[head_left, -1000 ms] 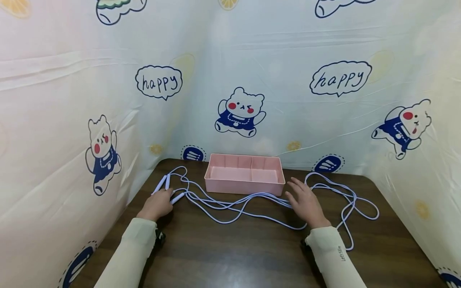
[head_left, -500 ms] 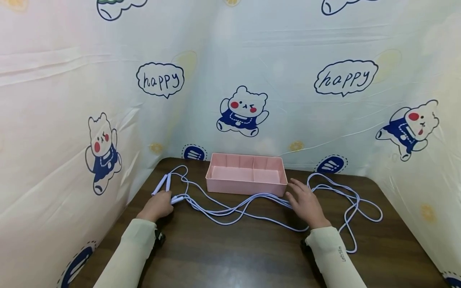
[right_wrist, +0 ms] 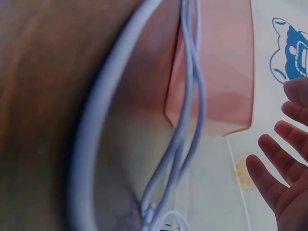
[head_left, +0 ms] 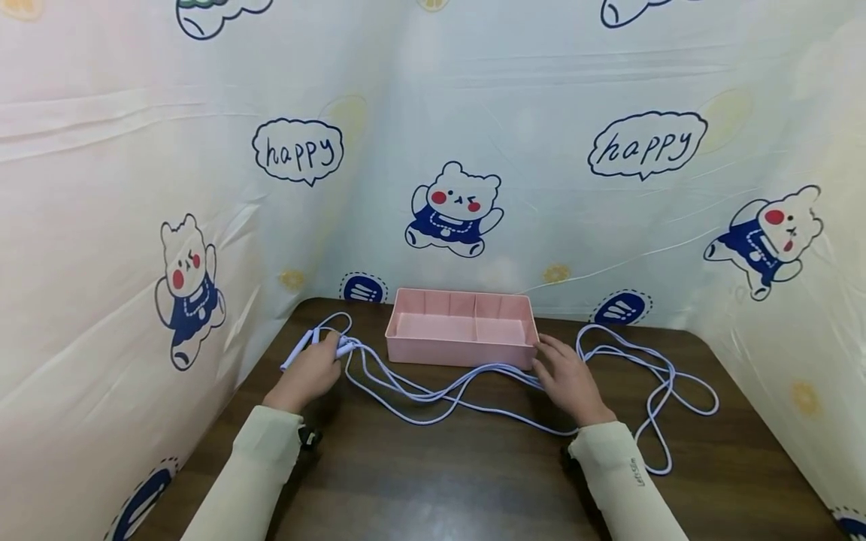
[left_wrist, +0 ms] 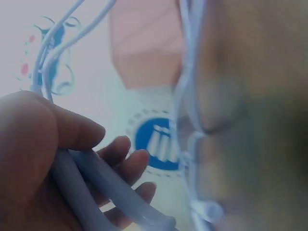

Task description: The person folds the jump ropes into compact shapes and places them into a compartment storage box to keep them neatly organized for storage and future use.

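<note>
My left hand (head_left: pixel 307 376) grips two pale lilac jump rope handles (left_wrist: pixel 110 187) side by side, with the thumb over them in the left wrist view. Their cords (left_wrist: pixel 62 36) run out past the thumb. Another pair of handles (head_left: pixel 295 349) lies on the table just left of that hand. Long lilac jump rope cords (head_left: pixel 433 394) stretch from there across to my right hand (head_left: pixel 571 383). That hand hovers or rests over the cords by the box's right corner, fingers spread and holding nothing in the right wrist view (right_wrist: pixel 284 163).
A pink divided box (head_left: pixel 460 352) stands at the back of the dark wooden table (head_left: pixel 433 481). Tangled cord loops (head_left: pixel 666 376) lie to the right of my right hand. A patterned cloth (head_left: pixel 541 150) hangs behind and at both sides.
My left hand has lifted slightly up and to the right, carrying the handles with it, and the cords near it have shifted. The right hand has barely moved.
</note>
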Demonstrator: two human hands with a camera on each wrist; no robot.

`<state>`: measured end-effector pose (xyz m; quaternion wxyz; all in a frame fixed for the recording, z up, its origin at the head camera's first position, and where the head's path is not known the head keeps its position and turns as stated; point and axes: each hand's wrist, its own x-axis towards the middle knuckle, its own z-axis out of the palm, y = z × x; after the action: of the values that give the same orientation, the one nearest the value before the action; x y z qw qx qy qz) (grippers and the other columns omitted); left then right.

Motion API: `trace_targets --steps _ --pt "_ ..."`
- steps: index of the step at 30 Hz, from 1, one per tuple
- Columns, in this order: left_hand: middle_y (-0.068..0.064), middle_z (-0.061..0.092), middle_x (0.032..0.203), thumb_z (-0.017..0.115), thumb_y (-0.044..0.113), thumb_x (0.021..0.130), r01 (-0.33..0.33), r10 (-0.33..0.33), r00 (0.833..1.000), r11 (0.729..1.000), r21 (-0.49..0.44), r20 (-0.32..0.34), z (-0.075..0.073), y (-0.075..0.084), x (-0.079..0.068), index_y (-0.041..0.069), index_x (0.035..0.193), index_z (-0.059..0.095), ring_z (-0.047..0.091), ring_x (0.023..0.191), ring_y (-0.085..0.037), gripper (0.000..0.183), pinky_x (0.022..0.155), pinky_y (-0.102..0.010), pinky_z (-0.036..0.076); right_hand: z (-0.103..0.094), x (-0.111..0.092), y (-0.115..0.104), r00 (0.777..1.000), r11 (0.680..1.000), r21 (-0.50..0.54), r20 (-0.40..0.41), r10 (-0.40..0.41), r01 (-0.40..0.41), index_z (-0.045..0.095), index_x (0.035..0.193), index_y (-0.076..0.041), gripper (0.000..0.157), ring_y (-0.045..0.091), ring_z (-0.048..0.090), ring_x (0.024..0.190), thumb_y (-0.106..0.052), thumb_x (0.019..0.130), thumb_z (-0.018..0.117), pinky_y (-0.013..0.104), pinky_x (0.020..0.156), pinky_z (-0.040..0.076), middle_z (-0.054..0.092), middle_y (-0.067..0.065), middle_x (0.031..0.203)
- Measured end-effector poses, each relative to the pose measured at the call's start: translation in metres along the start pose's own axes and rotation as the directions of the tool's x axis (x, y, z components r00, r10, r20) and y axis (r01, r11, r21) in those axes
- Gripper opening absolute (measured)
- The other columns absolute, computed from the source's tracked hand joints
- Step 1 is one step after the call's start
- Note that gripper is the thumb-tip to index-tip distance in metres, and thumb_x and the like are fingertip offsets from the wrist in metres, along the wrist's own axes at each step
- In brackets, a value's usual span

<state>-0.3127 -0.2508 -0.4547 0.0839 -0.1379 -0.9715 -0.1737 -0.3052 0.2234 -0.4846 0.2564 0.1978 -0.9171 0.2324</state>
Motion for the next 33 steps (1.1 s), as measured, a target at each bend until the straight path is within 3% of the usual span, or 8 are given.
trace_targets --steps 8,12,18,24,28,33 --pt "-0.004 0.05 0.074 0.055 0.002 0.085 -0.078 0.079 0.995 0.997 0.013 -0.067 -0.014 0.058 0.012 0.008 0.098 0.046 0.049 0.063 -0.023 0.017 0.056 -0.042 0.042 -0.001 0.008 -0.011 1.0 0.997 0.073 -0.023 0.017 -0.015 0.063 0.126 -0.002 0.038 0.034 0.053 0.121 -0.016 0.091 0.07 0.053 0.098 0.042 0.057 0.014 0.133" --pt "-0.002 0.051 0.077 0.057 -0.001 0.081 -0.145 0.148 0.982 0.989 0.031 -0.117 -0.007 0.087 0.017 0.009 0.094 0.05 0.051 0.068 -0.021 0.018 0.06 -0.044 0.045 0.0 0.013 -0.023 0.998 0.988 0.149 -0.034 0.053 -0.047 0.063 0.126 -0.003 0.037 0.034 0.052 0.122 -0.017 0.092 0.068 0.054 0.098 0.041 0.057 0.016 0.132" --pt "-0.001 0.055 0.085 0.058 -0.002 0.08 -0.219 0.218 0.97 0.976 0.006 -0.104 0.014 0.124 0.021 0.01 0.095 0.055 0.053 0.072 -0.018 0.02 0.067 -0.041 0.048 0.013 0.019 -0.054 0.999 0.948 0.316 -0.023 0.037 -0.028 0.064 0.124 -0.005 0.032 0.029 0.062 0.107 -0.023 0.098 0.061 0.048 0.09 0.049 0.064 0.012 0.121" --pt "-0.001 0.055 0.083 0.061 -0.002 0.079 -0.244 0.247 0.963 0.969 0.037 -0.104 0.03 0.137 0.021 0.008 0.099 0.057 0.053 0.07 -0.018 0.023 0.064 -0.04 0.048 0.033 0.021 -0.087 0.994 0.901 0.435 0.101 -0.04 -0.007 0.062 0.129 -0.007 0.037 0.021 0.058 0.115 -0.03 0.104 0.046 0.046 0.095 0.046 0.064 0.003 0.124" --pt "-0.004 0.057 0.084 0.062 0.001 0.083 -0.256 0.264 0.957 0.964 0.078 -0.12 0.036 0.14 0.023 0.006 0.102 0.058 0.055 0.07 -0.019 0.021 0.065 -0.041 0.049 0.039 0.023 -0.098 0.989 0.873 0.487 0.125 -0.078 0.007 0.062 0.13 -0.01 0.034 0.016 0.06 0.111 -0.027 0.103 0.048 0.044 0.093 0.048 0.066 0.0 0.121" --pt "-0.004 0.056 0.084 0.062 0.002 0.082 -0.255 0.267 0.955 0.961 0.103 -0.129 0.039 0.141 0.026 0.007 0.103 0.057 0.054 0.068 -0.019 0.022 0.061 -0.04 0.048 0.045 0.025 -0.103 0.984 0.867 0.496 0.137 -0.115 0.033 0.064 0.128 -0.011 0.034 0.011 0.061 0.099 -0.029 0.102 0.052 0.04 0.086 0.051 0.066 -0.003 0.115"
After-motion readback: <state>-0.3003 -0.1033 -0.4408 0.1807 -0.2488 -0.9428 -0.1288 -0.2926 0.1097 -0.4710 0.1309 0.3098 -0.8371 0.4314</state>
